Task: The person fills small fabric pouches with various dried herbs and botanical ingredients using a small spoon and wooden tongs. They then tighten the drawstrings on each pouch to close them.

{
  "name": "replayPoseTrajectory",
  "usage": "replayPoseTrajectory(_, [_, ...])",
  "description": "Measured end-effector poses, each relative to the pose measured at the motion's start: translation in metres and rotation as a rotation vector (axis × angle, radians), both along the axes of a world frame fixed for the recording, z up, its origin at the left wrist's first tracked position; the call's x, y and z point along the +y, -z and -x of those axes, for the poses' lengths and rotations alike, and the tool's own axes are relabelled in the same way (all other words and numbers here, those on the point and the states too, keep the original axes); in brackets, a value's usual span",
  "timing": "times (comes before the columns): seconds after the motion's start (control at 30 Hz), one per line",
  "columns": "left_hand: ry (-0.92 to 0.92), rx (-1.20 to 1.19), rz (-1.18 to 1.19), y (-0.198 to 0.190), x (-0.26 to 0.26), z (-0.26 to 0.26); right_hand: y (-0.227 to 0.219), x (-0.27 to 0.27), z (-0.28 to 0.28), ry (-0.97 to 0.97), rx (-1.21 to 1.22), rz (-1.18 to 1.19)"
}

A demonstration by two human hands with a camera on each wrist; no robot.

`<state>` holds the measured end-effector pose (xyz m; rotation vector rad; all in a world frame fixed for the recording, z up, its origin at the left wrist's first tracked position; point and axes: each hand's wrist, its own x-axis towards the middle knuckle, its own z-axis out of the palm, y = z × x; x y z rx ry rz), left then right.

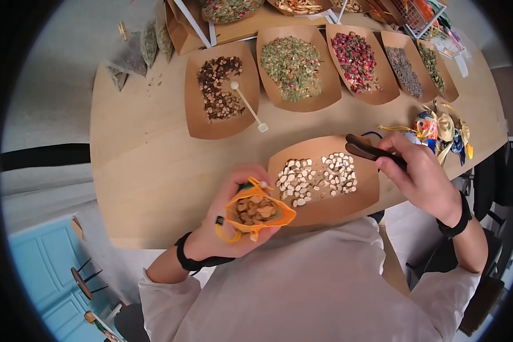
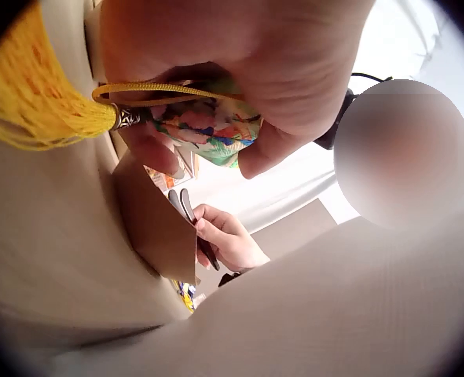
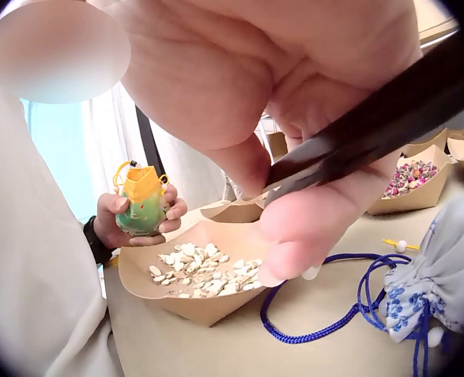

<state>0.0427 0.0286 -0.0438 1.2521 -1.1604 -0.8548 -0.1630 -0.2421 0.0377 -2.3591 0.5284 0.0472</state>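
My left hand point(image 1: 209, 235) holds a small drawstring pouch point(image 1: 286, 215) upright, its yellow mouth spread wide over brownish dried slices point(image 1: 255, 210). The right wrist view shows the pouch's green body point(image 3: 143, 215); a yellow tassel point(image 2: 55, 86) hangs from it in the left wrist view. Between thumb and fingers, my right hand point(image 1: 420, 175) grips dark tongs point(image 1: 367, 149). Their rounded tips stand over the right rim of a brown paper tray point(image 1: 339, 208). White dried slices point(image 1: 293, 181) lie in that tray in two loose groups.
Behind stand paper trays of dark brown bits point(image 1: 211, 105), green herb mix point(image 1: 290, 65), rosebuds point(image 1: 356, 60) and greyish buds point(image 1: 403, 68). A small white spoon point(image 1: 248, 105) lies across the first tray's edge. Finished-looking pouches point(image 1: 439, 128) sit at right, beside a blue cord point(image 3: 310, 336).
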Motion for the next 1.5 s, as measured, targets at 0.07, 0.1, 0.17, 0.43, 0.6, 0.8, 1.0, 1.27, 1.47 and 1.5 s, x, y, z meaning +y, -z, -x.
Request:
replayPoseTrajectory(0.07, [-0.082, -0.054, -0.061, -0.006, 0.007, -0.004, -0.001, -0.003, -0.002, -0.021, -0.037, -0.004])
replayPoseTrajectory(0.1, [-0.090, -0.046, -0.065, -0.007, 0.011, -0.005, -0.006, -0.003, -0.003, 0.001, -0.036, 0.031])
replayPoseTrajectory(0.17, [-0.227, 0.051, -0.101, -0.011, 0.019, -0.007, -0.017, -0.006, -0.005, 0.016, -0.031, 0.065])
replayPoseTrajectory(0.43, [-0.411, 0.652, -0.105, -0.035, 0.017, 0.003, -0.031, -0.013, 0.007, 0.207, -0.164, 0.177])
replayPoseTrajectory(0.6, [-0.429, 0.708, -0.117, -0.032, 0.019, 0.008, -0.012, -0.017, 0.026, 0.405, -0.245, -0.098])
replayPoseTrajectory(0.8, [-0.255, 0.668, 0.029, -0.026, 0.015, 0.018, -0.006, 0.010, 0.042, 0.443, -0.305, -0.234])
replayPoseTrajectory(1.0, [-0.006, 0.436, 0.023, -0.016, 0.016, 0.035, -0.014, 0.073, 0.020, -0.102, -0.324, -0.282])
replayPoseTrajectory(1.27, [0.412, 0.356, -0.056, -0.012, 0.024, 0.045, -0.021, 0.099, 0.024, -0.587, -0.450, -0.130])
replayPoseTrajectory(1.47, [0.562, 0.406, -0.104, -0.020, 0.014, 0.055, -0.006, 0.105, 0.026, -0.612, -0.598, -0.120])
replayPoseTrajectory(1.5, [0.534, 0.353, -0.125, -0.023, 0.013, 0.055, -0.004, 0.106, 0.027, -0.610, -0.602, -0.118])
